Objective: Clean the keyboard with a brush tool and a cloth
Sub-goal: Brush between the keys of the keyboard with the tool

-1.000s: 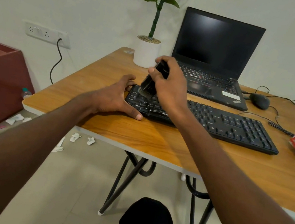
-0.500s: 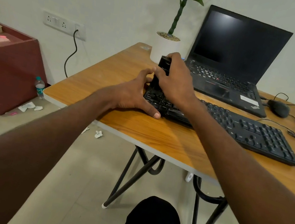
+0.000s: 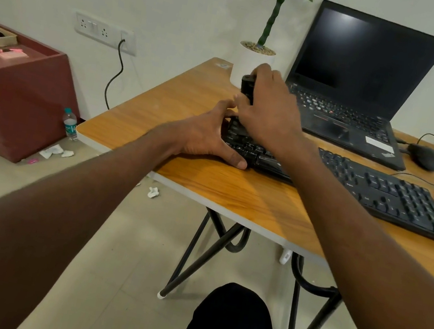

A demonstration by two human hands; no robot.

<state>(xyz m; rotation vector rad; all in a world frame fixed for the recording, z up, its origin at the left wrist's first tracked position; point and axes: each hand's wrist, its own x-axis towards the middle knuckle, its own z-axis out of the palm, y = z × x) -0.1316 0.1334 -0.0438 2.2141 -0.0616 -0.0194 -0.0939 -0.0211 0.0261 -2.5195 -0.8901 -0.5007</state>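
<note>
Brushing stage, centre frame: right hand [image 3: 269, 115] gripping brush tool [image 3: 247, 87] over keyboard [image 3: 379, 190] left end; left hand [image 3: 203, 136] spread, bracing; no cloth visible.

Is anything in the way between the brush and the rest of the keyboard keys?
Nothing visible is. The right hand holds the brush at the keyboard's left end, steadied by the left hand. The keys toward the right end lie bare.

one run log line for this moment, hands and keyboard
step: brushing | right hand: grips black brush tool over left end of black desktop keyboard | left hand: braces keyboard's left edge
</note>
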